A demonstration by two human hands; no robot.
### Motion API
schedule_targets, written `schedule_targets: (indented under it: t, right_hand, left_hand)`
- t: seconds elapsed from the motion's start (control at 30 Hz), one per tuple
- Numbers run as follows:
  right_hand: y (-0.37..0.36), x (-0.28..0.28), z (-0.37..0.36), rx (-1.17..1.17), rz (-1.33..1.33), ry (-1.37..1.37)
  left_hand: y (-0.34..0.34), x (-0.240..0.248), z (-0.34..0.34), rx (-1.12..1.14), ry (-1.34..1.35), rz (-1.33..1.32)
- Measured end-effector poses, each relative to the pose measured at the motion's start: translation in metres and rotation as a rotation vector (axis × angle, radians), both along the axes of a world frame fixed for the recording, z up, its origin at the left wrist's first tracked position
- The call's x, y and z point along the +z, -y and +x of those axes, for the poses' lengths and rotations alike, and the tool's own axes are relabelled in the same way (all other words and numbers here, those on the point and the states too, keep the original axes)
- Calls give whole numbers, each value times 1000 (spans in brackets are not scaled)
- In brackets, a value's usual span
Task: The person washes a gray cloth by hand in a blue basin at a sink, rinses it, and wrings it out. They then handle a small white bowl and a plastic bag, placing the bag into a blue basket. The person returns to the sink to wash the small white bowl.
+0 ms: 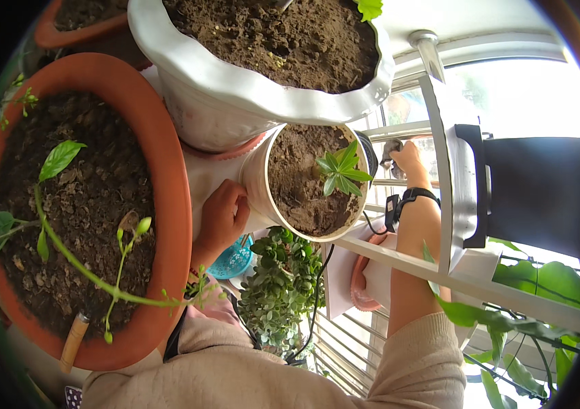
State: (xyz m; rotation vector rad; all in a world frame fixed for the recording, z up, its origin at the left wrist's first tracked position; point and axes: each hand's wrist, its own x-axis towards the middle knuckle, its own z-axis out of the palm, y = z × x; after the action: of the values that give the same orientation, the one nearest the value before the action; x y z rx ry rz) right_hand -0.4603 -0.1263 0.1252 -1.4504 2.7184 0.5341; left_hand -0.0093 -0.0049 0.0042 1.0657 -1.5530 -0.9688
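My left hand [224, 217] is curled into a loose fist beside the small white pot [257, 174], its knuckles close to or touching the pot's wall. Nothing shows in those fingers. The pot holds dry brown soil and a young plant [341, 170] with pointed green leaves. Past this pot, my right arm reaches out to the white window rails. There my right hand [409, 158], a black band on its wrist, grips a small crumpled grey thing [392, 148] that looks like a cloth. Its far fingers are partly hidden.
A large white scalloped pot [218, 92] stands behind the small one. At left is an oval terracotta planter [167, 225] with a trailing stem. A black pot [542, 187] hangs past the white rail [440, 170]. Below are a turquoise basket [232, 261], a leafy plant [280, 279] and a black cable [317, 300].
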Motion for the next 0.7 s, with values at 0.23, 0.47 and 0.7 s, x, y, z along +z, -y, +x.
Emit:
schedule_targets:
  t: [0.23,0.47,0.7]
  right_hand:
    - [23,-22,-41,59,499,-319]
    - [23,-110,-130,-484,1068,-89]
    - [4,-133,-121,-237,816,-111]
  left_hand:
    - [3,2,0,-20,21,50]
    - [2,2,0,3,103,55]
    - [-4,1,3,15,219,17]
